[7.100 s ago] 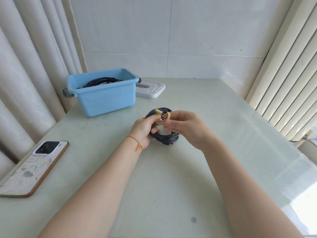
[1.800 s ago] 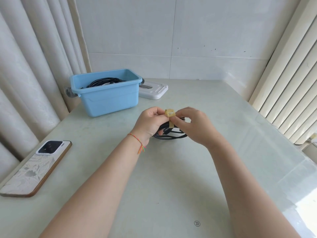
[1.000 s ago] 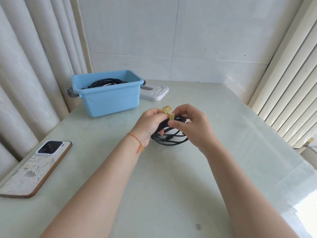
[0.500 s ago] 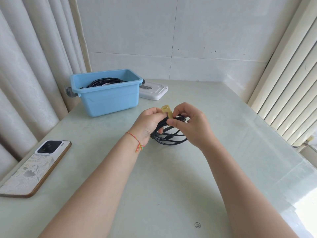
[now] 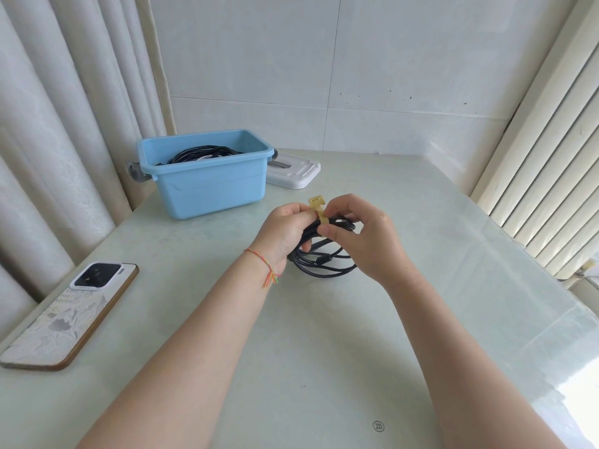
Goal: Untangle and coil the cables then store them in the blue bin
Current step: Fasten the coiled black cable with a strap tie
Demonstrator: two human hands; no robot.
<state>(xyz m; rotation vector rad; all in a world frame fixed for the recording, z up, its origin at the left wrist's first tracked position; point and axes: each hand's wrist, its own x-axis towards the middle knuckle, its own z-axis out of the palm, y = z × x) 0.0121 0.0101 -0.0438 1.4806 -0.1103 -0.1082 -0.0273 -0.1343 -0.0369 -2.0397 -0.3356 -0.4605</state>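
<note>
While both hands meet over the middle of the pale table (image 5: 421, 254), the left hand (image 5: 285, 231) grips the top of a coiled black cable (image 5: 324, 260), whose lower loops touch the tabletop. The right hand (image 5: 366, 234) pinches a yellow strap (image 5: 319, 212) wrapped around the coil. Far left stands the blue bin (image 5: 207, 186), open-topped, with more black cables (image 5: 201, 153) coiled inside. A white lid (image 5: 295, 171) lies just right of it. A phone (image 5: 68, 315) lies near left.

Both hands (image 5: 324, 234) pinch yellow tie (image 5: 319, 211) round black coil (image 5: 324, 257).
</note>
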